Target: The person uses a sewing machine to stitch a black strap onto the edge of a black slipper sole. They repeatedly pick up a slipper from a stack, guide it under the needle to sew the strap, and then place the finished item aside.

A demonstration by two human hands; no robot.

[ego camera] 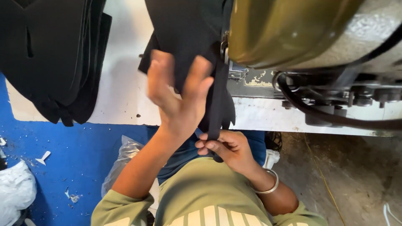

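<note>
Sewing machine (293, 29), olive-green w/ grey body, is sitting on the white table (121, 92); everything below is placed vs. that machine.

Right hand (228, 148) is sitting below the machine's needle end, near the person's lap. Thumb and fingers are pinching together, clamped on the lower end of a narrow black strap (217, 104). The strap is running straight up from that grip to the machine's left edge, looking taut. A silver bangle (268, 184) is sitting on the right wrist.

Left hand (176, 90) is rising just left of the strap, fingers spread apart and blurred; it's lying against the black fabric piece (184, 33) that is hanging over the table edge left of the machine. Can't tell if it's gripping the cloth or only pressing on it.

Farther left of the machine, a stack of black fabric pieces (54, 54) is draping over the table's edge. A black cable (326, 117) is looping under the machine's right part. Below the table, blue floor (63, 142) w/ white scraps is showing at the left.
</note>
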